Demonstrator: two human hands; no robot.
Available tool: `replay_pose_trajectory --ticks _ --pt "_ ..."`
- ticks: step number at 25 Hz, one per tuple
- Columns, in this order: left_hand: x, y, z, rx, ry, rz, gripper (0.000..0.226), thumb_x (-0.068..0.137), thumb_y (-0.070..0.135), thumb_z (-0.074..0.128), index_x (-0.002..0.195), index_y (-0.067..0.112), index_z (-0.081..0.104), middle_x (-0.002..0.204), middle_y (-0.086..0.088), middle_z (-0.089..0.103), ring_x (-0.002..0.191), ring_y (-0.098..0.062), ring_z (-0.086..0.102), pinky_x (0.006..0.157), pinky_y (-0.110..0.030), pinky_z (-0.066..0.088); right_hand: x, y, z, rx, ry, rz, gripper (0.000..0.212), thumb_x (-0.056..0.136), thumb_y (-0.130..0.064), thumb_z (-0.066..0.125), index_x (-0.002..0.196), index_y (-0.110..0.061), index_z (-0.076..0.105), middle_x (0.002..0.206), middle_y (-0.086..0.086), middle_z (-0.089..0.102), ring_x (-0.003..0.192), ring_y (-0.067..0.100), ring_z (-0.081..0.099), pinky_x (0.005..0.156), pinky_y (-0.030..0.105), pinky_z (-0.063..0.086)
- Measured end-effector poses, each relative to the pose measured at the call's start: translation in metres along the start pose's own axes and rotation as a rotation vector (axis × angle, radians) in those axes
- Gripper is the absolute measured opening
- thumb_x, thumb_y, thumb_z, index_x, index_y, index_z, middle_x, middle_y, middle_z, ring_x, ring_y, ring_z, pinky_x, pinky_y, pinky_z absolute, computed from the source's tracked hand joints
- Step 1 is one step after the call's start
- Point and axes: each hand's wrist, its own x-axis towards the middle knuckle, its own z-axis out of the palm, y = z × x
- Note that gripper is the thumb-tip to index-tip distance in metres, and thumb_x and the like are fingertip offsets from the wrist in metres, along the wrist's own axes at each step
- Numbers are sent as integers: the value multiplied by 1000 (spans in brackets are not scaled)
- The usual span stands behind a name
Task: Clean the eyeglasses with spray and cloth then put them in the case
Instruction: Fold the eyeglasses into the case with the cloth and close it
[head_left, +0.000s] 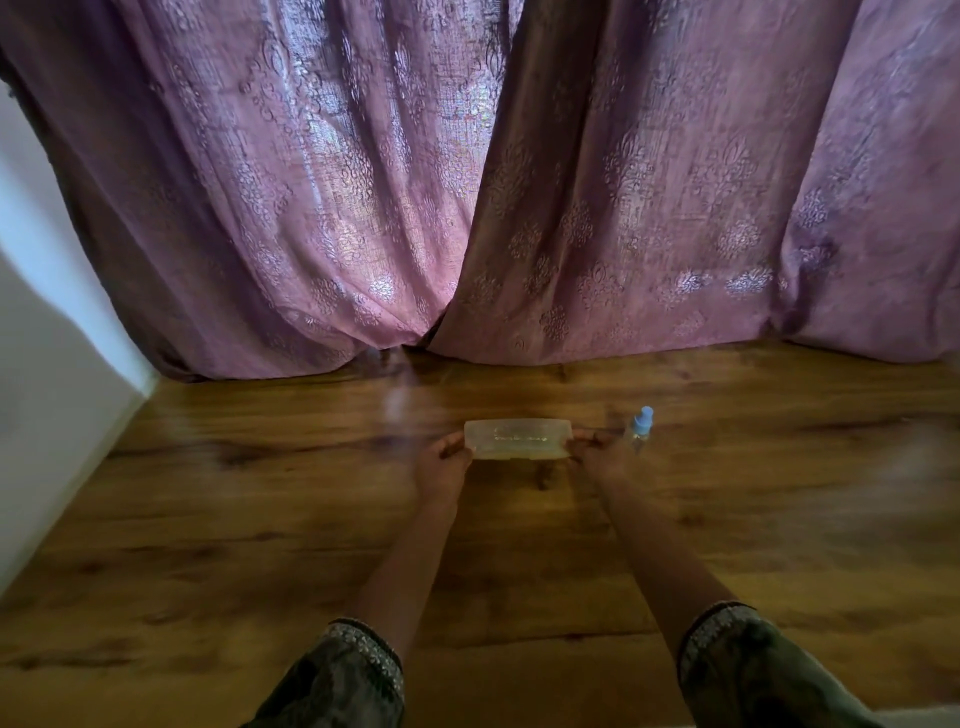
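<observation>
The translucent case (519, 439) is lying closed on the wooden worktop (260, 519), something faint showing inside it. The left hand (448, 460) and right hand (597, 454) are gripping its two ends. A blue-capped spray bottle (640, 427) is standing just beside the right hand.

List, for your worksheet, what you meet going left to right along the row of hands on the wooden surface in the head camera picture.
left hand → case → right hand → spray bottle
</observation>
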Motion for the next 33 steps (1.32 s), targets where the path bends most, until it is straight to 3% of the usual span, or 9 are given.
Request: replay_pose_trajectory --ticks 3,6,15,21,23,26,30,33 --pt "14 -2 -1 25 56 -20 34 83 -3 60 116 2 60 116 -15 63 107 -28 59 98 -43 48 7 -2 13 -19 -28 18 8 79 -7 68 84 -13 65 92 14 69 84 30 66 84 45 54" --pt "26 -4 -1 65 69 -29 33 82 -2 62 115 3 61 116 -14 64 107 -28 59 98 -45 48 15 -2 21 -55 -34 41 21 79 -11 70 99 -6 66 87 14 70 80 30 66 81 44 55" --pt "37 -10 2 161 65 -11 31 83 1 62 114 3 61 115 -14 64 107 -29 59 98 -42 47 31 12 28 -191 -25 11 19 78 -14 71 96 -12 69 78 8 68 80 30 68 79 48 56" --pt "39 -10 4 193 37 -16 30 83 2 61 114 5 63 116 -11 65 106 -27 60 97 -40 47 29 10 24 -189 -50 -2 28 81 -9 68 109 -4 66 94 13 70 80 25 65 84 45 54" --pt "37 -9 4 209 16 9 32 83 1 60 115 5 62 116 -11 65 105 -25 60 96 -38 47 25 5 22 -218 -35 0 28 82 -8 65 110 -3 65 99 15 69 81 25 63 81 40 54" --pt "31 -5 5 261 61 73 31 84 5 60 115 7 60 112 -3 63 100 -19 58 92 -32 45 16 0 15 -272 20 -51 23 86 -9 60 108 -3 65 91 15 69 69 22 60 60 28 49" --pt "22 2 15 387 202 296 30 82 9 60 112 15 61 110 -2 62 96 -17 58 86 -31 48 -2 4 4 -206 135 -69 17 88 -11 57 101 -4 65 84 8 65 78 24 63 74 36 51" --pt "6 6 37 423 174 382 24 84 2 52 100 14 65 104 -5 63 95 -21 58 86 -30 46 -13 15 -11 -208 246 -49 17 89 -17 56 96 -5 66 88 9 65 85 26 62 78 37 51"
